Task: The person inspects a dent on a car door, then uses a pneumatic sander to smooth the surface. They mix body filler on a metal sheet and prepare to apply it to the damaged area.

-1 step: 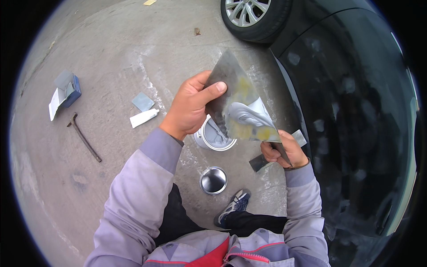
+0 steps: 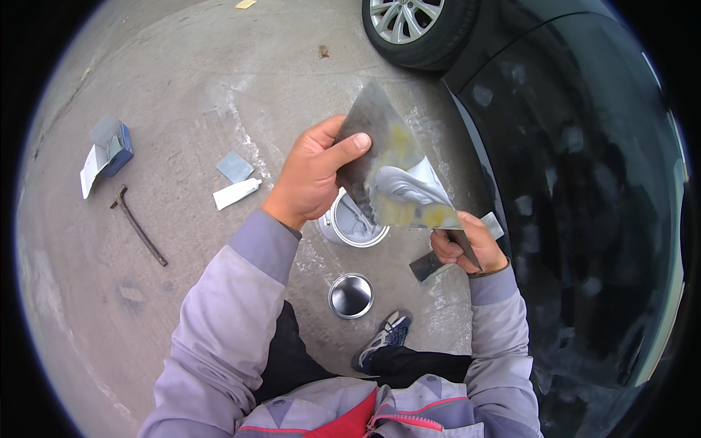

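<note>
My left hand (image 2: 310,171) grips a flat, smeared mixing plate (image 2: 365,117), its thumb lying on top. A soft mound of grey putty (image 2: 409,186) sits on the plate among yellowish stains. At the plate's lower right corner, my right hand (image 2: 478,244) is closed around a thin dark scraper (image 2: 465,248), seen nearly edge-on. The scraper's tip lies by the plate's edge; whether they touch, I cannot tell. Beneath the plate stands an uncovered can (image 2: 336,228) of grey putty, partly hidden.
A dark car panel (image 2: 584,182) rises on the right, with a wheel (image 2: 409,29) ahead. On the concrete are a round metal lid (image 2: 350,296), a white tube (image 2: 237,193), a grey square pad (image 2: 235,167), a hammer (image 2: 139,226), a blue box (image 2: 117,153) and a black block (image 2: 423,267).
My right hand and the scraper have shifted very slightly to the right. The plate's lower edge sits a touch higher, and the putty mound's outline differs slightly.
</note>
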The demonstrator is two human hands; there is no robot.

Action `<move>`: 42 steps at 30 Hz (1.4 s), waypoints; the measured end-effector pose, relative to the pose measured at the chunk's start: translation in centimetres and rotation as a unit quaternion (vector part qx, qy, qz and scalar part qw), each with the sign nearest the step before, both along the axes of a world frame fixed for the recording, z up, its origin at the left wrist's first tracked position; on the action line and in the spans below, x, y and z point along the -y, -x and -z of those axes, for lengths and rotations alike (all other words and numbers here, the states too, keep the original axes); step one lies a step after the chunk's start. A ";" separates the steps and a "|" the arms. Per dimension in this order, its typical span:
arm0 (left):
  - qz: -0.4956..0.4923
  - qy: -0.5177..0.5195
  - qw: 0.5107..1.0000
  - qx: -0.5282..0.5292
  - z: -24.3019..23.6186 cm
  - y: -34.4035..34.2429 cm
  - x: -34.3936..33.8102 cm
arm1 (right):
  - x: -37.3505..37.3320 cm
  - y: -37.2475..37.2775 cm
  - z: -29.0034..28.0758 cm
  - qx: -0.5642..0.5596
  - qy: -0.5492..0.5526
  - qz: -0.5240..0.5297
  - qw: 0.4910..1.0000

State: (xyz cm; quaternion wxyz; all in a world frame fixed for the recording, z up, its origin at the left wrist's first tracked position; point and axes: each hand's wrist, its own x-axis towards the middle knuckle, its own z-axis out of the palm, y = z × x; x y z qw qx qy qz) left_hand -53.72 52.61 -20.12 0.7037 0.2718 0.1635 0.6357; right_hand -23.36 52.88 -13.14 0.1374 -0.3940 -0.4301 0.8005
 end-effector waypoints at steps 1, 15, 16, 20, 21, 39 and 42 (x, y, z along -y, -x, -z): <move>0.004 0.003 1.000 0.015 0.0 0.1 -0.1 | -0.3 -0.4 0.2 0.018 0.011 0.022 1.000; 0.246 0.021 0.949 -0.199 -0.9 -1.8 1.4 | -0.9 5.4 4.4 -0.079 -0.179 0.338 0.921; 0.229 0.022 0.947 -0.226 -0.8 -1.6 1.3 | -0.9 5.3 4.7 -0.078 -0.177 0.321 0.927; 0.159 0.023 0.949 -0.271 -0.4 -0.4 0.5 | -0.4 2.0 9.2 -0.130 -0.135 0.299 0.936; 0.140 0.032 0.951 -0.275 -0.3 -0.1 0.3 | 0.2 0.8 11.4 -0.136 -0.132 0.288 0.939; -0.232 0.234 0.929 -0.170 0.7 1.3 -0.9 | 11.9 -6.9 30.9 0.583 -0.366 -0.078 0.721; -0.243 0.230 0.933 -0.133 0.5 1.5 -1.0 | 6.0 -8.3 26.2 0.608 -0.384 0.033 0.694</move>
